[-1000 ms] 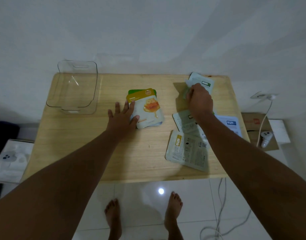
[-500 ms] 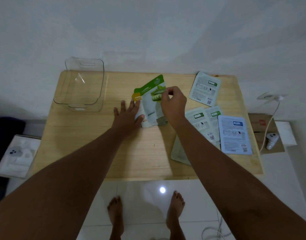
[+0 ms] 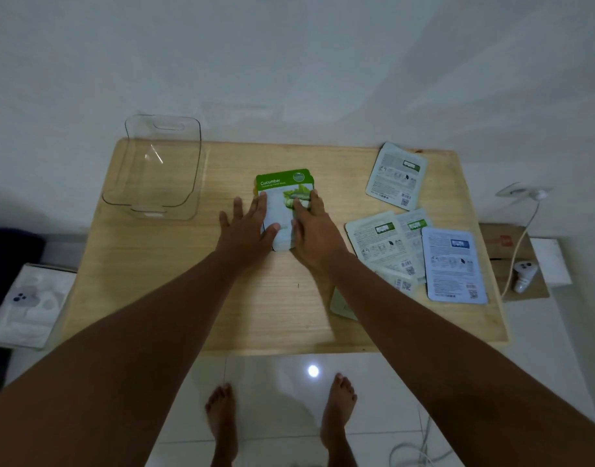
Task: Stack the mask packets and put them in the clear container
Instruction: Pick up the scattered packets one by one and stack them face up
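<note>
Bare feet (image 3: 222, 423) stand on a glossy white tile floor (image 3: 275, 392) at the bottom of the view, w/ a small ceiling-light reflection (image 3: 313, 370) between them. Two bare forearms reach up and forward from the lower corners over a light wooden table (image 3: 174, 284).

Near the table's right front edge, part of a pale mask packet (image 3: 339, 306) pokes out from under the right forearm. Just beyond it lies a loose group of packets, back side up: a blue packet (image 3: 452, 266) overlaps two pale green-labelled packets (image 3: 380, 242), and another small corner w/ a QR code (image 3: 402, 285) shows below them.

At table centre, both hands press on a stack of mask packets (image 3: 282, 187); the top one is green and white, marked "Cucumber". Left hand (image 3: 247, 230) lies flat, fingers spread apart, thumb and index on the stack's left side. Right hand (image 3: 314, 230) lies palm down on the stack's right side, fingers close together and slightly curled over the packet face. Neither hand pinches anything; both rest on top.

Farther back on the right, one more pale packet (image 3: 397, 175) lies alone, back up, well apart from the stack. At the far left corner sits the clear container (image 3: 134, 193), rectangular w/ handle cutouts, no packets inside.

Off the table: a white tray (image 3: 26, 305) on the left, a cardboard box (image 3: 505, 257) w/ a white controller (image 3: 524, 273) on the right. White wall (image 3: 289, 62) behind.
</note>
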